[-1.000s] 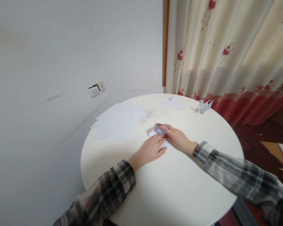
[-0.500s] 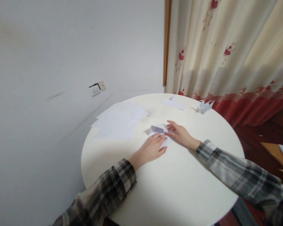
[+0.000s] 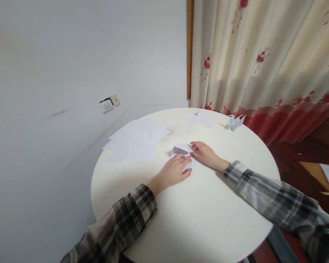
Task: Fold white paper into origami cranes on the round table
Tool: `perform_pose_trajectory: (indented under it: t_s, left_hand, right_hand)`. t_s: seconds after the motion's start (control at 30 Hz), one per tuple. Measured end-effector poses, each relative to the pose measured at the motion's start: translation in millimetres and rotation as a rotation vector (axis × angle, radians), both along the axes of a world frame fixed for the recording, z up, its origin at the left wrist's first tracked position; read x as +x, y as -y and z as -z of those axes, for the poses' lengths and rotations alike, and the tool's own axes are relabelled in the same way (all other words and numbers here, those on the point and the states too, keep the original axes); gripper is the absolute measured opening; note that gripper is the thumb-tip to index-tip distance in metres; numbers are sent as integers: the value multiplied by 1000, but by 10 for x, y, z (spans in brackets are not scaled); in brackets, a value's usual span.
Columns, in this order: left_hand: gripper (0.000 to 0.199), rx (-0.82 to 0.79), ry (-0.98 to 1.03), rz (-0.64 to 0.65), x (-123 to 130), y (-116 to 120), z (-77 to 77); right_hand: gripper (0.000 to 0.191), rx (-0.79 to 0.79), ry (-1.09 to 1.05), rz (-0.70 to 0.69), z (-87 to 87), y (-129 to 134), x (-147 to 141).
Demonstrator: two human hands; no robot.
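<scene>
A small sheet of white folded paper (image 3: 181, 148) lies on the round white table (image 3: 200, 212), and one flap of it stands raised at the far side. My left hand (image 3: 174, 171) rests over its near part, fingers spread and slightly bent on the paper, thumb apart. From the right, my right hand (image 3: 205, 155) reaches to the paper's right edge. Its thumb touches the paper there, and the other fingers are held apart from the thumb near the far corner. Fingers cover part of the folds.
Loose white sheets (image 3: 135, 137) are spread on the table's left side. At the back lies another sheet (image 3: 201, 120) with a small folded paper piece (image 3: 199, 113) on it. A folded paper bird (image 3: 235, 122) stands near the back right edge. A wall (image 3: 57, 153) and curtain (image 3: 235, 80) border the table.
The view has shifted slightly, moving everything a little left in the picture. The raised flap is tipped a little differently, and my right fingers are drawn in slightly. Both hands stay at the paper.
</scene>
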State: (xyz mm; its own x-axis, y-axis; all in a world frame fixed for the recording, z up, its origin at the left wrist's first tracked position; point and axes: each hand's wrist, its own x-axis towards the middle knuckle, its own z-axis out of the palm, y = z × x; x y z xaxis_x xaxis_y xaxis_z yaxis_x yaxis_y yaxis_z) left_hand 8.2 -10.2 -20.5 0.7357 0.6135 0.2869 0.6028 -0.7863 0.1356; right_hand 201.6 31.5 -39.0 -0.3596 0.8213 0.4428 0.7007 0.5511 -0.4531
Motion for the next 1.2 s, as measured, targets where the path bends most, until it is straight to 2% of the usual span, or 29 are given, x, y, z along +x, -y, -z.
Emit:
perform_pose_trajectory:
  t_s: [0.37, 0.7, 1.03, 1.2]
  left_hand:
    - [36, 32, -6, 14, -11, 4, 44]
    - [36, 3, -5, 8, 33, 32, 39]
    - [32, 67, -28, 25, 18, 77, 89]
    - [34, 74, -40, 24, 33, 83, 73]
  right_hand:
    - [32, 16, 71, 4, -57, 45, -15]
    - [33, -91, 17, 52, 50, -85, 0]
    - [47, -129, 1, -72, 37, -136, 65]
    - [39, -106, 0, -69, 22, -133, 59]
